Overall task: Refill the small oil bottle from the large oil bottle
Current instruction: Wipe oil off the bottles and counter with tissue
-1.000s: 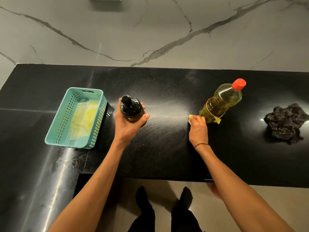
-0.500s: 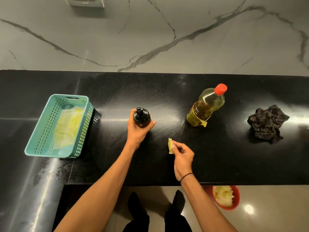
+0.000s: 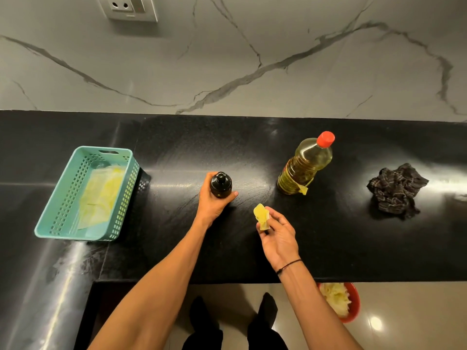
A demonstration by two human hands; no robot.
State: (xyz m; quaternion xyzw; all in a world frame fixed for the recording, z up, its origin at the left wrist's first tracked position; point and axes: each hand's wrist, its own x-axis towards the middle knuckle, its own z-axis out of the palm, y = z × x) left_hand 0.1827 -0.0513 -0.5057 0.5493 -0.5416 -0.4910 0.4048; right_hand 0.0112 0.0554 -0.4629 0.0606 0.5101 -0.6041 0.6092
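Observation:
The small dark oil bottle (image 3: pixel 221 185) stands upright on the black counter (image 3: pixel 328 236), capped, with my left hand (image 3: pixel 212 205) wrapped around its body from the near side. The large oil bottle (image 3: pixel 304 165) of yellow oil with a red cap stands to the right, untouched, a yellow scrap stuck at its base. My right hand (image 3: pixel 276 236) hovers above the counter's near part, pinching a crumpled, oil-soaked yellow tissue (image 3: pixel 262 215) between thumb and fingers.
A teal perforated basket (image 3: pixel 63 218) holding yellowish tissue sits at the left. A crumpled dark cloth (image 3: pixel 396 190) lies at the right. Below the counter edge, a red bin (image 3: pixel 353 303) with used tissue stands on the floor. A marble wall with a socket rises behind.
My right hand drew back from the large bottle's base toward me, lifting the yellow tissue off the counter. The left hand kept its hold on the small bottle.

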